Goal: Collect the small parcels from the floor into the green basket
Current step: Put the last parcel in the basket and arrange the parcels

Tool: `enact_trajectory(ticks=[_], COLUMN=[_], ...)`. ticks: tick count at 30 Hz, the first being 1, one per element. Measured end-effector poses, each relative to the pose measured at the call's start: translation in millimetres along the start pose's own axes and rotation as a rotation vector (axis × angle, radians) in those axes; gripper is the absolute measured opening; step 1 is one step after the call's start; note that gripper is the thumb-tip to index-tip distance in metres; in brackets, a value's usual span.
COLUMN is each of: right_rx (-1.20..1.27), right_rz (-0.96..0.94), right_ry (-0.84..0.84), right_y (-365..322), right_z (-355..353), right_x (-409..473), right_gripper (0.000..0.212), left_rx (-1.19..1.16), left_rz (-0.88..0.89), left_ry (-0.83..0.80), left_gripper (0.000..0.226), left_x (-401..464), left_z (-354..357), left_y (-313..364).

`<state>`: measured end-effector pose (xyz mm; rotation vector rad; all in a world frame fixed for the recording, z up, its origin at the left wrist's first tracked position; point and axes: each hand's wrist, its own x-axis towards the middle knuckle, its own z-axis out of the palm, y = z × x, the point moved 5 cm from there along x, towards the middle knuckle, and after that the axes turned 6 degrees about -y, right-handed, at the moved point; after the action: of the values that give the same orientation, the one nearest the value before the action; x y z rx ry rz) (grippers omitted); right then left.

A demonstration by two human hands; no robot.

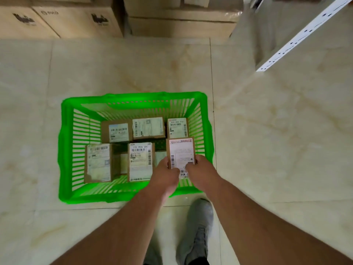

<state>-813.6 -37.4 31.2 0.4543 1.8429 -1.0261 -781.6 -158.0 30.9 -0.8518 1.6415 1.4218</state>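
Both hands, left hand [165, 174] and right hand [200, 170], are gripping a parcel [181, 152] over the basket [65, 142], needing lowering into its right gap.

Glossy cream marble-patterned floor tiles [277, 131] — stacked cardboard cartons [76, 20] along the far edge, a white perforated shelf upright [298, 38] at right.

Slatted plastic basket [66, 150], cardboard parcels [116, 131], glossy tiles [277, 140]
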Motion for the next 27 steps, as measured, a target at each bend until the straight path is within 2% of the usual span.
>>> enact_trajectory(ticks=[6,11,16,22,27], right_rx=[-0.079,-0.044,0.027,0.013,-0.009], right_rz=[0.041,0.063,0.097,0.049,0.037], right_ry=[0.004,-0.010,-0.064,-0.110,-0.128], right_y=[11,-3,-30,-68,-84], right_z=[3,-7,-6,8,31], right_x=[6,-24,-55,-78,-81], right_gripper=[0.046,0.045,0.043,0.033,0.043], left_rx=[0.004,0.074,0.106,0.012,-0.053], left_rz=[-0.067,-0.114,-0.144,-0.097,-0.109], left_ry=[0.031,0.062,0.116,0.235,0.283], left_gripper=[0.053,0.063,0.062,0.055,0.059], left_x=[9,-25,-69,-100,-98], left_z=[3,-25,-62,-101,-132], left_y=[-16,-8,4,3,-17])
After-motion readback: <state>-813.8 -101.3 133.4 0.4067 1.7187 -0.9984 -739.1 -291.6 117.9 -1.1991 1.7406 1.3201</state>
